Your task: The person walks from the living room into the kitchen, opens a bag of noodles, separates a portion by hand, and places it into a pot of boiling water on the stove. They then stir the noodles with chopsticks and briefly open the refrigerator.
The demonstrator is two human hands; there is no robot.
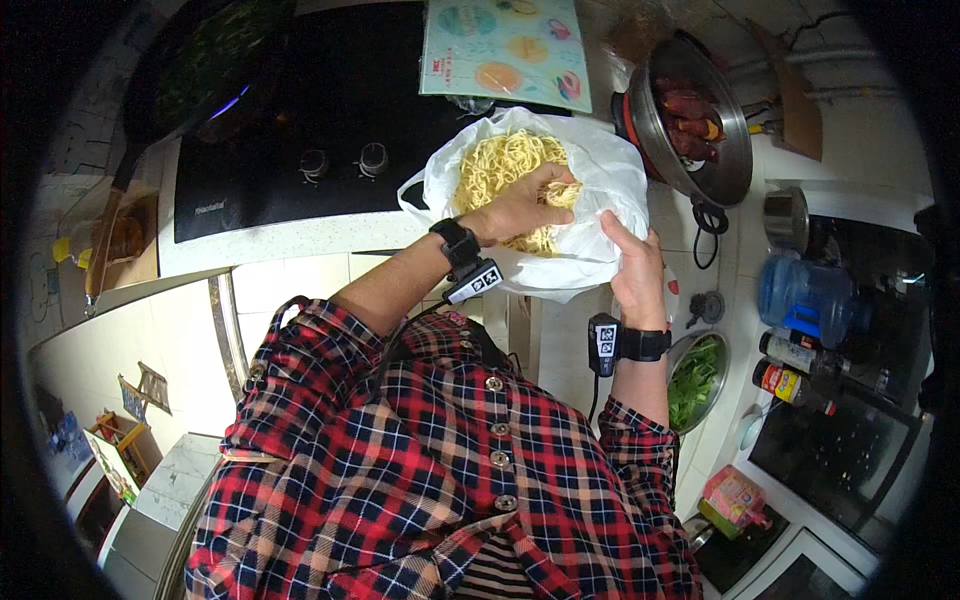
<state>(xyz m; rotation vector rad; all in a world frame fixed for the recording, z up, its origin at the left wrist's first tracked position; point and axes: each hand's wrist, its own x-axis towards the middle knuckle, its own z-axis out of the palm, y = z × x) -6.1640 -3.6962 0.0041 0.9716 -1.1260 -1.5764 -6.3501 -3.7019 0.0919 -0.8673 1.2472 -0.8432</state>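
A white plastic bag (600, 165) of yellow noodles (495, 161) is spread open before me, at the front edge of the cooktop. My left hand (525, 202) reaches into it, with a bunch of noodles between thumb and fingers. On the bag's right side, my right hand (637, 270) grips the plastic, thumb on the inner face and the other fingers mostly hidden behind. Both wrists wear black straps with small devices.
Leafy greens fill a dark wok (202, 67) on the black glass cooktop (247, 172). A printed board (502, 52) lies behind the bag. Rightward stand a steel pan (739, 165) with sweet potatoes, a metal bowl (724, 375) of greens, a blue water jug (802, 292) and bottles.
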